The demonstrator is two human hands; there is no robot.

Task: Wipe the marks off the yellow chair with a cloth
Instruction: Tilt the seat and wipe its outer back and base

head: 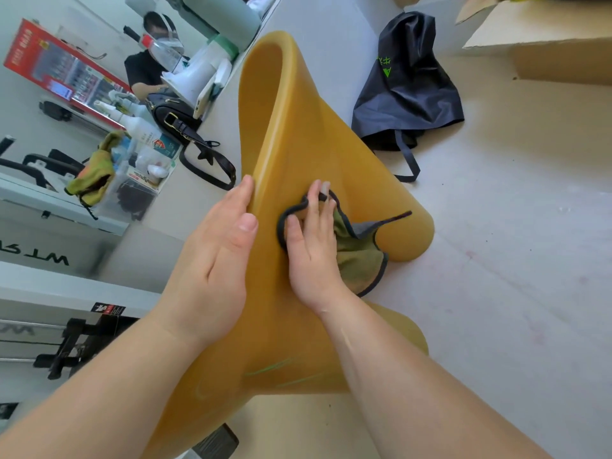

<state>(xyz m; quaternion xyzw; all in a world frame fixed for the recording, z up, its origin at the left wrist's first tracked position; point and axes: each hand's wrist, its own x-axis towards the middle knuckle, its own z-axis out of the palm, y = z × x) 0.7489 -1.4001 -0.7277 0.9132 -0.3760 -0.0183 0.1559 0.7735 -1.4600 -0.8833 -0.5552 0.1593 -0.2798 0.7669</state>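
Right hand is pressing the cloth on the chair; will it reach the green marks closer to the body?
Probably yes. The green marks sit on bare chair between the forearms, nearer the person than the cloth, with nothing over them; the right hand only has to slide back.

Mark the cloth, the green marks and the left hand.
cloth [359, 256]: head view, green fold beside its dark hem.
green marks [270, 367]: head view, the longer upper streak.
left hand [215, 260]: head view, middle of the hand.
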